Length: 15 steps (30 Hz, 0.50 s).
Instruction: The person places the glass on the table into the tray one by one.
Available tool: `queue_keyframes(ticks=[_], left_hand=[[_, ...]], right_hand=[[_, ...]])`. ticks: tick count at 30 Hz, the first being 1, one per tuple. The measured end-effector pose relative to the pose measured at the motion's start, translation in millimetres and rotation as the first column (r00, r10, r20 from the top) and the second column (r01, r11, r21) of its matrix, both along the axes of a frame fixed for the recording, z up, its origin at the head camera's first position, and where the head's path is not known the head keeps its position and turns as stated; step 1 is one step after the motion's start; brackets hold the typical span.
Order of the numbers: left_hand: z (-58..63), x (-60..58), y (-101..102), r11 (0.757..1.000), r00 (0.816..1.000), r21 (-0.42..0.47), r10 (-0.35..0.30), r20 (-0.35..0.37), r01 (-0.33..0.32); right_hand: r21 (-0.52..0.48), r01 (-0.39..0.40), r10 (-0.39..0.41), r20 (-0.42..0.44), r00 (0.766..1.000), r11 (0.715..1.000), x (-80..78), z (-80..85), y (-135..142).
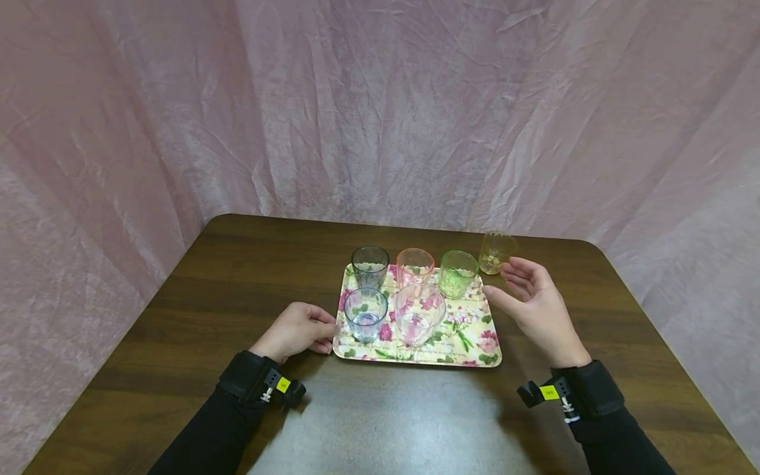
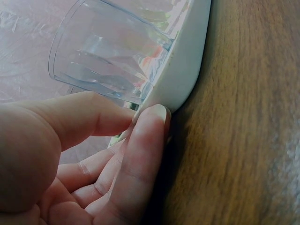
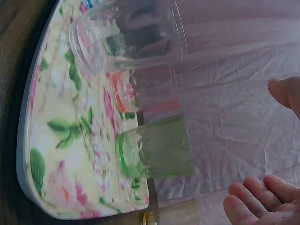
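Note:
A floral tray (image 1: 463, 336) lies on the table with several glasses standing on it. My left hand (image 1: 299, 332) pinches the tray's left edge, and the left wrist view shows the thumb and a finger on its white rim (image 2: 180, 65). Closest to that hand stands a blue-tinted glass (image 1: 365, 315). My right hand (image 1: 537, 310) is off the tray's right side, thumb and fingers spread apart, holding nothing. Just beyond its fingers a yellow glass (image 1: 496, 253) stands on the table. On the tray, a green glass (image 3: 157, 147) is nearest to the right hand.
Also on the tray are a grey glass (image 1: 371, 267), an orange-pink glass (image 1: 415, 265) and a clear glass (image 1: 419, 316). The brown wooden table (image 1: 237, 277) ends at a far edge before a pink hanging cloth (image 1: 368, 119).

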State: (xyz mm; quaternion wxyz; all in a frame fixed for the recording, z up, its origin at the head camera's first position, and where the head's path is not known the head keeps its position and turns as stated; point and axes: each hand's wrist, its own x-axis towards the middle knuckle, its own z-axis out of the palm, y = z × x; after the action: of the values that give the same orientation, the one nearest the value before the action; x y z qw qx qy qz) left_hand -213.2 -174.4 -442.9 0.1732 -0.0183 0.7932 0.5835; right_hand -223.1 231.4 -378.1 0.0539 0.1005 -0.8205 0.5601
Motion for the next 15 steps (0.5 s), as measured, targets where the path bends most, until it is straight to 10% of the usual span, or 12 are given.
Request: queue_keyframes(ticks=[15], left_hand=[[-1.1,0.1,-1,1.0,1.0,0.027,-0.004,0.0,0.004]], right_hand=[[0.095,0.101,-0.103,0.019,0.994,0.99,-11.2,-20.0,25]])
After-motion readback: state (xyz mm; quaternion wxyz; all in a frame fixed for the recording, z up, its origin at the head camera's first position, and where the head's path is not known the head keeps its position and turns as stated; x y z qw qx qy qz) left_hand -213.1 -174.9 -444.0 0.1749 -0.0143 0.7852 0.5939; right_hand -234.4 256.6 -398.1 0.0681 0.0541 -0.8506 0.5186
